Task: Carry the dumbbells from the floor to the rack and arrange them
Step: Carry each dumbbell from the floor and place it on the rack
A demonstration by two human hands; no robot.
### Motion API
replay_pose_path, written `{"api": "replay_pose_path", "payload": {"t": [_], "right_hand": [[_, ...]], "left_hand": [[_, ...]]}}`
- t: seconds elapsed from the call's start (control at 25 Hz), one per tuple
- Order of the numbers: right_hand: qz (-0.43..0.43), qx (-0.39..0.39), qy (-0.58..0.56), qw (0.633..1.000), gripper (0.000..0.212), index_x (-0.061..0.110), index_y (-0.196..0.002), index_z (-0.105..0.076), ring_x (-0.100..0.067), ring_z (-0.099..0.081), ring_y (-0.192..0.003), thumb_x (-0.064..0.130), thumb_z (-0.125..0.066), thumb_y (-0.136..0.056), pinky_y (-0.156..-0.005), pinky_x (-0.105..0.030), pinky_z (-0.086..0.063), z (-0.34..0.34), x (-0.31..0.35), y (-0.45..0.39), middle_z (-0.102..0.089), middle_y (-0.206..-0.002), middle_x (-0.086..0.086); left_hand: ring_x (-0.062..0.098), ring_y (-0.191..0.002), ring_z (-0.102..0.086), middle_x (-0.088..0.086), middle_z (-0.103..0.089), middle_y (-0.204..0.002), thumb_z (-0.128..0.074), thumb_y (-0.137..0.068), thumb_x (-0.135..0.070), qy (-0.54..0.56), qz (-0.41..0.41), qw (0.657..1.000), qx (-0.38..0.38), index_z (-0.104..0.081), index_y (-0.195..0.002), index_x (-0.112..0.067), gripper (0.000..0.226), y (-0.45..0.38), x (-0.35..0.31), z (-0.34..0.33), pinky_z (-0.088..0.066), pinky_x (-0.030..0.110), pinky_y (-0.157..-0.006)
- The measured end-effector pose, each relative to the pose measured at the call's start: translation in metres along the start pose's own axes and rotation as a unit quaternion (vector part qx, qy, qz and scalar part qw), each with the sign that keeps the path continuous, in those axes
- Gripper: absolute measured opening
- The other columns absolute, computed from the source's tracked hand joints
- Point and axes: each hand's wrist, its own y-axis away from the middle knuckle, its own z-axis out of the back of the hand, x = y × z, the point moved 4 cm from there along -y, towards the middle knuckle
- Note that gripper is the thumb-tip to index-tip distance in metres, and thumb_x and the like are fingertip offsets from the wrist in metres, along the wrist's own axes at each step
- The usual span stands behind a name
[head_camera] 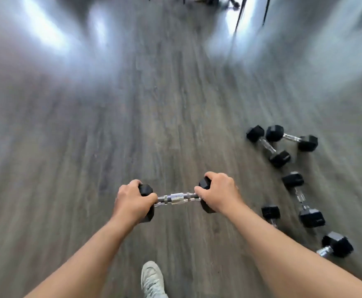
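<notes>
A black hex dumbbell is held level above the grey wood-plank floor, near centre. The left hand has its fingers wrapped over the left head, the right hand over the right head. More hex dumbbells lie scattered on the floor at right. A white sneaker shows below.

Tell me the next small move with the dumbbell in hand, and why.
Probably keep walking it forward to find the rack, which isn't in view. The left hand and right hand already grip both heads of the dumbbell, lifted off the floor.
</notes>
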Motion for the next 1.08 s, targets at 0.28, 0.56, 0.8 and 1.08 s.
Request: {"api": "replay_pose_path", "payload": {"t": [0.28,0.56,0.8,1.08], "right_hand": [[0.227,0.018,0.043,0.973,0.030,0.022,-0.073,-0.055,-0.026,-0.057,-0.086,0.048,-0.070,-0.080,-0.070,-0.031,-0.038,0.083,0.351,0.094,-0.065,-0.089,-0.003],[0.405,0.049,0.057,0.911,0.029,0.021,-0.069,-0.056,-0.026,-0.057,-0.083,0.045,-0.072,-0.076,-0.069,-0.031,-0.038,0.034,0.609,0.140,-0.063,-0.082,0.000],[0.511,0.117,0.059,0.849,0.027,0.017,-0.076,-0.065,-0.026,-0.062,-0.088,0.043,-0.074,-0.077,-0.071,-0.031,-0.047,-0.063,0.795,0.160,-0.065,-0.082,-0.001],[0.622,0.188,0.100,0.753,0.030,0.017,-0.076,-0.063,-0.018,-0.057,-0.074,0.045,-0.074,-0.078,-0.053,-0.028,-0.036,-0.180,0.985,0.212,-0.062,-0.075,0.003]], "left_hand": [[0.027,-0.082,-0.062,0.005,-0.066,-0.083,-0.073,-0.066,-0.036,0.097,0.045,0.977,-0.183,-0.063,-0.079,-0.019,0.024,0.073,0.016,0.350,-0.039,0.029,-0.058],[0.027,-0.083,-0.065,0.005,-0.069,-0.082,-0.076,-0.072,-0.030,0.134,0.111,0.927,-0.332,-0.067,-0.087,-0.016,0.022,0.093,0.105,0.559,-0.055,0.036,-0.073],[0.029,-0.084,-0.067,0.007,-0.070,-0.082,-0.074,-0.071,-0.030,0.143,0.200,0.876,-0.416,-0.065,-0.084,-0.016,0.021,0.083,0.202,0.685,-0.055,0.037,-0.073],[0.027,-0.082,-0.066,0.004,-0.068,-0.084,-0.079,-0.068,-0.029,0.193,0.310,0.795,-0.483,-0.064,-0.083,-0.018,0.023,0.082,0.321,0.795,-0.051,0.033,-0.067]]}}
